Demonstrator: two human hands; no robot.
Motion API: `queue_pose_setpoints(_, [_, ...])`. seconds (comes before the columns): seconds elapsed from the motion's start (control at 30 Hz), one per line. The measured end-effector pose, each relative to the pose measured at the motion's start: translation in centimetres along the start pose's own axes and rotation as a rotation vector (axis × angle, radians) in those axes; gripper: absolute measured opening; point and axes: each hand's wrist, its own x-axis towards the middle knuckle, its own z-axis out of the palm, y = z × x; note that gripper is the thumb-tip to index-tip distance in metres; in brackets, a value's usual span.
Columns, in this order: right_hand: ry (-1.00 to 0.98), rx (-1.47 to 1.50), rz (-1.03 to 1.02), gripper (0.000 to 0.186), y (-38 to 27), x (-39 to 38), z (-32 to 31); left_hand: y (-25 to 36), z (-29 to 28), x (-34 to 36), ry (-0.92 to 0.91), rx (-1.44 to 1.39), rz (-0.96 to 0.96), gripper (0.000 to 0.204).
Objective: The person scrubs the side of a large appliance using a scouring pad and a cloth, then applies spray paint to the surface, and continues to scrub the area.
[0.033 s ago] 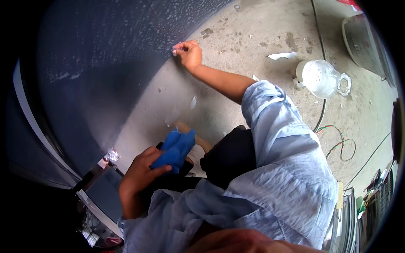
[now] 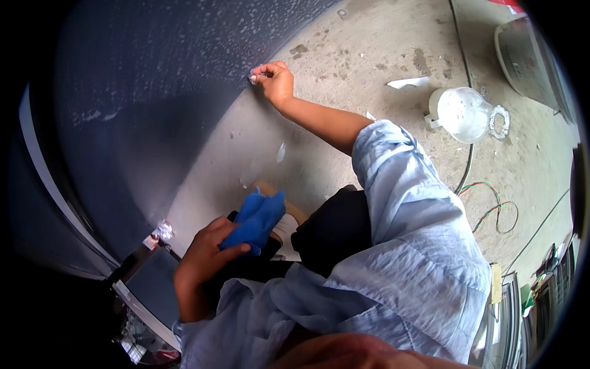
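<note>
A person in a light blue shirt, its sleeve rolled, leans over dark-clothed legs in the lower half of the frame. Nearest the body, at lower centre, the left hand is closed on a blue cloth, thumb lying across the near end. The cloth is bunched, its long axis running up the frame and slightly to the right, its loose, frayed-looking end pointing toward the top.

Farther out, above centre, the right hand has its thumb and fingertips pinched together on a small crumpled thing, held at the edge of a large dark panel and too small to identify or to show which way it points. The panel fills the upper left, its edge slanting from lower left to upper right.

Progress appears partial: the panel's upper stretch is speckled with pale spots, a whitish streak crosses its left side, and the stretch below looks smoother and darker. Whether that smooth part is finished cannot be told; the spotted part looks undone.

Beyond, on the stained concrete floor, lie a white scrap and a clear plastic jug, with a pale bin at upper right.
</note>
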Motion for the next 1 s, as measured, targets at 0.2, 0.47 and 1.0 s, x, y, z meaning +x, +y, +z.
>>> queue_pose_setpoints(0.2, [0.442,0.211,-0.384,0.010,-6.4,14.9,-12.4,-0.5,0.4,-0.6,0.019,0.017,0.048,0.038])
queue_pose_setpoints(0.47, [0.347,-0.005,-0.273,0.010,-2.4,7.9,-6.8,-0.5,0.5,-0.5,0.051,0.058,0.014,0.038])
queue_pose_setpoints(1.0, [-0.053,0.360,-0.093,0.022,-11.6,1.1,-7.7,-1.4,-2.1,0.4,1.113,-1.003,0.505,0.061])
